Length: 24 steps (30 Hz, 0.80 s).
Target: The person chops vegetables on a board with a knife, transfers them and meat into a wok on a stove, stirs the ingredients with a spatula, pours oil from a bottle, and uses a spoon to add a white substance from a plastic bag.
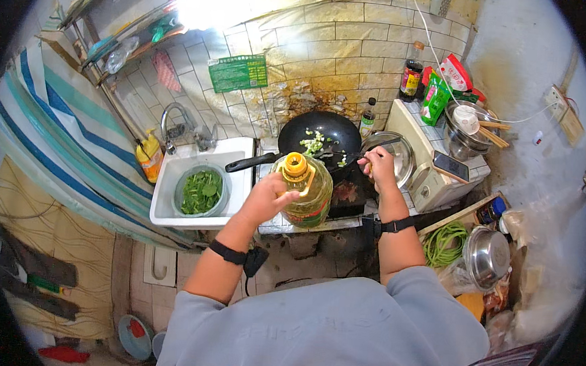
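My left hand [267, 196] grips the handle of a large clear plastic cooking-oil jug [317, 199] with a yellow neck. The jug stands upright just in front of the black wok [296, 128] and hides part of it. Chopped pale-green vegetable [314, 143], perhaps scallion, lies in the wok. My right hand [378, 167] holds the dark handle of a cooking spatula [391, 140], whose blade reaches into the wok among the pieces. The wok's long handle [251, 162] points left towards the sink.
Left of the wok, a white sink [240, 180] holds a bowl of leafy greens [202, 192]. Right of it are a metal lid or pan [397, 159] and a small sauce bottle [368, 118]. A phone [451, 166] lies on the cream appliance [423, 188], near steel bowls [464, 138].
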### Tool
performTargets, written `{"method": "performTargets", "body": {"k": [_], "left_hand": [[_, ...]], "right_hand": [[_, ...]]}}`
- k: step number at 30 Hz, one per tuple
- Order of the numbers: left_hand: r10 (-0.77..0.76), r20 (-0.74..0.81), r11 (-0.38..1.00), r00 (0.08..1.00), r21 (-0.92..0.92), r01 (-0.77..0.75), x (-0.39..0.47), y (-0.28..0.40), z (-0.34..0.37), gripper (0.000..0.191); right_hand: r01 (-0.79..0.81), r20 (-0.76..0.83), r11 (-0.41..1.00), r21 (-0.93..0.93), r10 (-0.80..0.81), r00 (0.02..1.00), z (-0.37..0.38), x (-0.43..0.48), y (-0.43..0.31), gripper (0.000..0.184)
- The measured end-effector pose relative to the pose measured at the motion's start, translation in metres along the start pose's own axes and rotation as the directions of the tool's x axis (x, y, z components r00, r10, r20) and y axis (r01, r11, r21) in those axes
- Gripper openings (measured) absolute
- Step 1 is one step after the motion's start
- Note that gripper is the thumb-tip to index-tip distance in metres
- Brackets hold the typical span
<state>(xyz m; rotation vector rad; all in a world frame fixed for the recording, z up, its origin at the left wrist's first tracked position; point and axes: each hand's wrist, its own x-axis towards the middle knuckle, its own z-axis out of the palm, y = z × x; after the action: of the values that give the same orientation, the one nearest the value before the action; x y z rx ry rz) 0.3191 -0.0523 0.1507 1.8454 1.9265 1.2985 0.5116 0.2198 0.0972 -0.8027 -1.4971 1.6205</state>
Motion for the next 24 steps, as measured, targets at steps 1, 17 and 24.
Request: {"method": "performTargets", "body": {"k": [1, 17, 24], "left_hand": [[0.0, -0.023, 0.989, 1.0, -0.15, -0.004, 0.003, 0.004, -0.004, 0.04], [-0.586, -0.146, 0.81, 0.797, -0.117, 0.574, 0.014, 0.028, -0.066, 0.041], [-0.605, -0.157, 0.791, 0.781, -0.236, 0.565, 0.001, 0.003, -0.084, 0.039]], "right_hand": [[-0.009, 0.006, 1.0, -0.001, 0.009, 1.0, 0.0, 0.0, 0.004, 0.014], [0.08, 0.093, 0.996, -0.04, -0.076, 0.993, 0.001, 0.006, 0.019, 0.014], [0.068, 0.042, 0.997, 0.025, -0.069, 0.997, 0.017, 0.006, 0.017, 0.015]]}}
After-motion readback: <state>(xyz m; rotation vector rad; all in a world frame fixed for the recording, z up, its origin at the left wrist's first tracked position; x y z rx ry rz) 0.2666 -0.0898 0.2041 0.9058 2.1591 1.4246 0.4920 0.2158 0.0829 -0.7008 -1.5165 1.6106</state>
